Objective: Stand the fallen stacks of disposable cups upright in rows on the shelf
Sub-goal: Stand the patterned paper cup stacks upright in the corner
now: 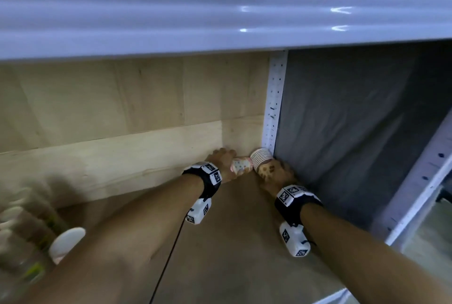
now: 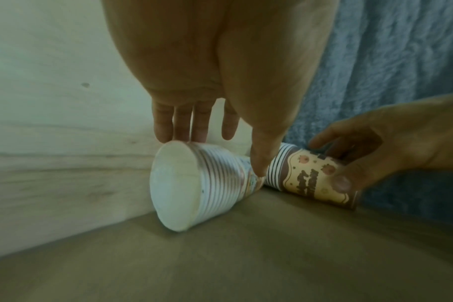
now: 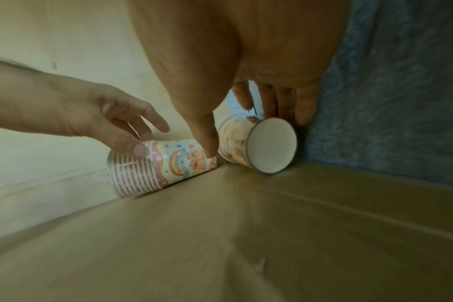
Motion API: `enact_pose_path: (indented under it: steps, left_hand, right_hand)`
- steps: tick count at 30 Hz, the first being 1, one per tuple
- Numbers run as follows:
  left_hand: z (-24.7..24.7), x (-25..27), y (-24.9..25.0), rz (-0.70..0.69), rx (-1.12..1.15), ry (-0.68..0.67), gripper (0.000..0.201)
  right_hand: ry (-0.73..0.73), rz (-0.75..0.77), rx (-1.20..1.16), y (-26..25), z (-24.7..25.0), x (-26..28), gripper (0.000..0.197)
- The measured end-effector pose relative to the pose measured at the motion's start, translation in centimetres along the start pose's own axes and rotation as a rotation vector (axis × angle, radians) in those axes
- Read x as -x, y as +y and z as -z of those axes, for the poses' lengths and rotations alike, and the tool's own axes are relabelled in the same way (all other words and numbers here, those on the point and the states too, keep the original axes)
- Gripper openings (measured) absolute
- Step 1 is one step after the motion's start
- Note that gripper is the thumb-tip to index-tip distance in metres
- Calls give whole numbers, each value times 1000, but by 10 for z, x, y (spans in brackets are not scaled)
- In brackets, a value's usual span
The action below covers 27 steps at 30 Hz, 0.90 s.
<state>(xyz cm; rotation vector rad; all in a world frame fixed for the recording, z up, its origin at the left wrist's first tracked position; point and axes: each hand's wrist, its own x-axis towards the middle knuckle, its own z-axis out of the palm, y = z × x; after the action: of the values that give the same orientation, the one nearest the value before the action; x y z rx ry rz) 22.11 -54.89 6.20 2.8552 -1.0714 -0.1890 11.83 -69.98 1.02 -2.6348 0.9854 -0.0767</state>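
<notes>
Both cup stacks lie tipped in the shelf's (image 1: 220, 242) back corner; left hand (image 1: 221, 159) pinches the pink stack (image 3: 163, 165), right hand (image 1: 278, 171) clasps the brown stack (image 2: 313, 175), apparently to tilt each upright.

From the head we look down and forward along both forearms into the far corner of the brown paper-lined shelf (image 1: 220, 242). Our wrist cameras sit low and close behind the palms, facing that corner. Both share the pink-rimmed stack of paper cups (image 2: 215, 179) (image 3: 153, 165) and the brown-banded stack of paper cups (image 2: 311, 175) (image 3: 256, 143), seen from opposite sides.
</notes>
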Motion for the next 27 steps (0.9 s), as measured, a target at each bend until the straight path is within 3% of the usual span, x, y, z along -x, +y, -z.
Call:
enact_pose_path:
  steps: [3, 9, 18, 27]
  left_hand:
    - [-5, -7, 1, 15, -45, 17, 63]
    - [-13, -14, -2, 55, -118, -14, 79]
    - [-11, -3, -5, 43, -28, 21, 74]
    - [13, 33, -6, 59, 149, 89, 86]
  right_hand:
    - [-44, -14, -28, 5, -5, -5, 91]
    - [22, -5, -160, 12, -14, -2, 78]
    - [73, 12, -180, 9, -13, 11, 71]
    - [152, 76, -154, -11, 18, 32, 48]
